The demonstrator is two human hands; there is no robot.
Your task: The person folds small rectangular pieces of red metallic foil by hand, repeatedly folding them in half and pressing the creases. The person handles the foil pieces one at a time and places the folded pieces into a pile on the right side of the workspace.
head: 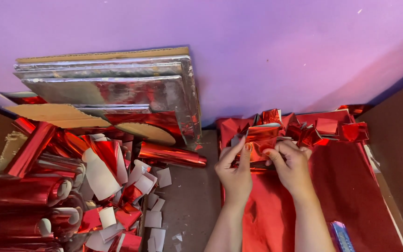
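- Head view: left hand [235, 171] and right hand [291, 164] both pinch a red foil piece [260, 139], frame centre.
- Foil rolls [33, 186] lie lower left.

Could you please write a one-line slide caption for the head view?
Both hands, left and right, fold a red foil piece over a red foil sheet.

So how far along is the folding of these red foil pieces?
Done: a cluster of folded red foil pieces lies at the far edge of the red foil sheet. In hand: the left hand and right hand pinch one red foil piece mid-fold. Left: foil rolls and a heap of cut scraps lie beside them, so plenty of material seems unused.
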